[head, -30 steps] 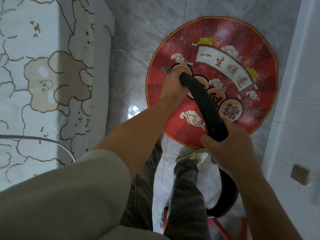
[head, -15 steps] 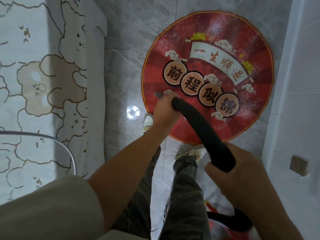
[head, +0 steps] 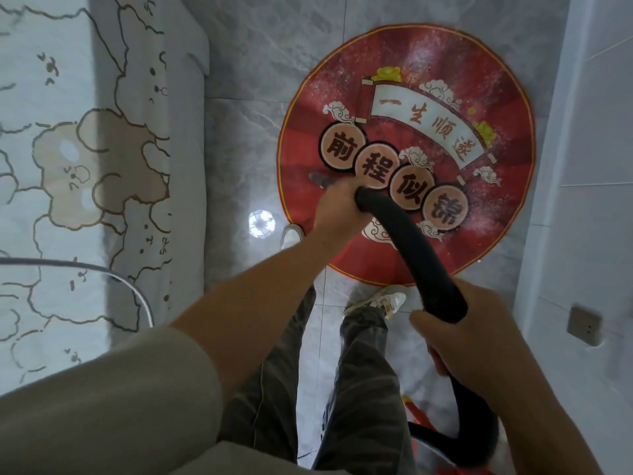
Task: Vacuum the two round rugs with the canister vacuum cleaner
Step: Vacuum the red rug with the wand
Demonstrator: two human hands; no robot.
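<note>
Looking down in the head view, the round red rug [head: 342, 80] lies on the grey tiled floor [head: 246, 97] in the upper right of the frame, dusted with pale specks; only this one rug shows. The left hand [head: 337, 205], at centre, is curled round the front end of the black hose [head: 411, 248], just behind the grey nozzle [head: 320, 180], which sits at the rug's left edge, likely so the tip can be steered low. The right hand [head: 479, 341], lower right, grips the hose further back, apparently to carry its weight and feed slack. The hose loops down towards a red part of the vacuum [head: 416, 414] at the bottom edge, mostly hidden. A bed [head: 85, 149] with a cable [head: 102, 270] fills the left, a white wall [head: 582, 166] with a socket [head: 584, 325] crowds the right, and a shoe [head: 376, 299] sits just beside the rug's lower edge, so swinging room looks tight.
</note>
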